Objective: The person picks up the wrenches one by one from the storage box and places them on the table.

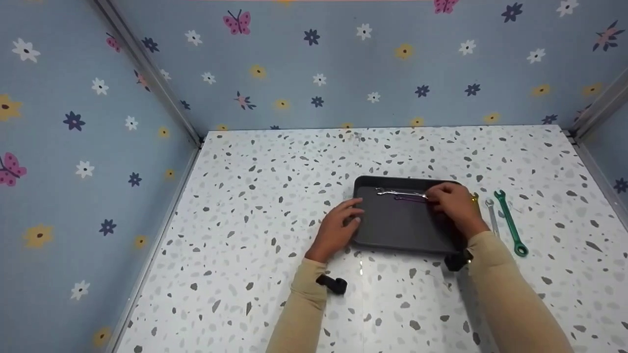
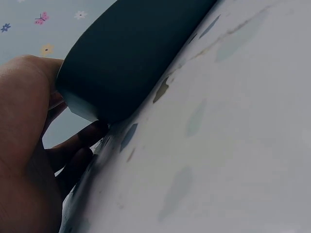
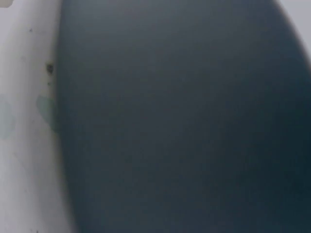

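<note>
Silver wrench (image 1: pixel 402 193) sits inside the dark tray (image 1: pixel 397 228), pretty much parallel to the far wall, pointing left from the right hand (image 1: pixel 455 208), fingers pinching near its right end. Left hand (image 1: pixel 336 229) just rests, ungripped, at the left rim.

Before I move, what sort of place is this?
Probably a work booth: blue floral panels wall three sides of a white speckled tabletop, with a silver metal wrench in the right hand.

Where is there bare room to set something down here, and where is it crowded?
Free: speckled white tabletop between the blue flowered left wall and the left hand; also beyond the dark grey rectangular tray. Crowded: around the right hand, and just right of the tray, near the green metal wrench.
</note>
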### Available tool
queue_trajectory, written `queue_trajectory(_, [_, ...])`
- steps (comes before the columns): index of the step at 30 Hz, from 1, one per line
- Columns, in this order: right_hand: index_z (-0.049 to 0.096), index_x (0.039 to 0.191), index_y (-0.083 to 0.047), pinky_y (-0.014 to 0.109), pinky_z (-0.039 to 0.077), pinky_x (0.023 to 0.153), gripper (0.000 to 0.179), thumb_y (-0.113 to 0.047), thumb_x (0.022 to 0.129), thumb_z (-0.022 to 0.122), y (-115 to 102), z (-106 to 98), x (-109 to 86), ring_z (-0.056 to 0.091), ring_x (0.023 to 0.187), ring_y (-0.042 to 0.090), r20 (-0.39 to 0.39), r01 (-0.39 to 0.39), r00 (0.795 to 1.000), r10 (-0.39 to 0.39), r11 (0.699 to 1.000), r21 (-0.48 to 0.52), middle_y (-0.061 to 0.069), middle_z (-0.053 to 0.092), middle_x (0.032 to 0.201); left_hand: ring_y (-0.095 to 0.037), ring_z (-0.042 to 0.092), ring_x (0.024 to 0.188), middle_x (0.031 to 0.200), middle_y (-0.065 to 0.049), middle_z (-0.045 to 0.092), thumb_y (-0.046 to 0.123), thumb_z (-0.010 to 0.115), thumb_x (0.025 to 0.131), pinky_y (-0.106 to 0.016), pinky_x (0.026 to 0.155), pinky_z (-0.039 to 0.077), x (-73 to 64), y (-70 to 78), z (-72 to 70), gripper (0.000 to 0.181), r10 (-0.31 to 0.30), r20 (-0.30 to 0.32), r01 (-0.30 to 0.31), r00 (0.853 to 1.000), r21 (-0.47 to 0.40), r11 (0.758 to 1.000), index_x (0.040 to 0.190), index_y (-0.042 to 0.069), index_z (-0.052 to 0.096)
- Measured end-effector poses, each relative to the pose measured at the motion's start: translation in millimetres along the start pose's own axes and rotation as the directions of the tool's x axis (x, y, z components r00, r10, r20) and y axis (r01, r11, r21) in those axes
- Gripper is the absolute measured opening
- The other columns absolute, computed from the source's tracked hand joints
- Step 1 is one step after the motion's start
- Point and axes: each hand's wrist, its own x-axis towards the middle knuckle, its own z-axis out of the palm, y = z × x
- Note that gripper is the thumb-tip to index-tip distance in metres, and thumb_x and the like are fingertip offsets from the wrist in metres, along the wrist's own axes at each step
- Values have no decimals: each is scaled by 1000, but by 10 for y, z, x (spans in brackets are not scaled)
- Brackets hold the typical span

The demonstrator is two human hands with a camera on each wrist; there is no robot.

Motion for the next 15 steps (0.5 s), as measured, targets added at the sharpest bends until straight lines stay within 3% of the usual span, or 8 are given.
queue_trajectory(9, [68, 114, -3, 32, 56, 74, 33, -31, 98, 59, -3, 10, -29, 65, 93, 27, -37, -3, 999, 1, 999, -46, 14, 68, 112, -10, 41, 139, 148, 0, 53, 14, 62, 99, -33, 117, 30, 17, 1, -3, 26, 2, -5, -2, 1000, 2, 1000, 123, 7, 70])
queue_trajectory(15, [66, 117, 2, 30, 57, 73, 34, -27, 101, 56, -3, 32, -65, 65, 98, 21, 0, 3, 1000, -3, 1000, 10, 18, 69, 114, -9, 40, 139, 148, 2, 52, 14, 62, 99, -32, 116, 31, 10, -5, -5, 26, -2, -2, 2, 1000, -9, 1000, 123, 7, 71])
